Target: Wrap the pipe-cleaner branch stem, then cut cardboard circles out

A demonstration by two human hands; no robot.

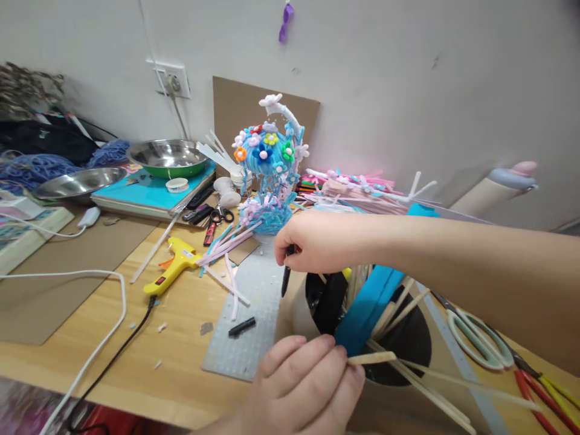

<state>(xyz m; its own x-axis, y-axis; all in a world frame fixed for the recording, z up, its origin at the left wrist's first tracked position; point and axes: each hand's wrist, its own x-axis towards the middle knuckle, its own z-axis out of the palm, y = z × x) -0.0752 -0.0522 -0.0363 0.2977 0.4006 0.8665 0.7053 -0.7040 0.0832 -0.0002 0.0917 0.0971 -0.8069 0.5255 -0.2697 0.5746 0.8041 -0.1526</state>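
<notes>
My right hand reaches in from the right, closed around a black marker pen whose tip points down. Below it, my left hand is closed, its fingers curled. A pale wooden stick sticks out from its fingertips. Beside both hands is a round container with a dark inside, holding several wooden sticks and a blue strip. A small black cap lies on the grey cutting mat, left of my left hand.
A yellow glue gun with a black cord lies left of the mat. Behind stands a blue pipe-cleaner flower ornament. Small black scissors lie near it. Larger green-handled scissors lie at right. Metal bowls stand back left.
</notes>
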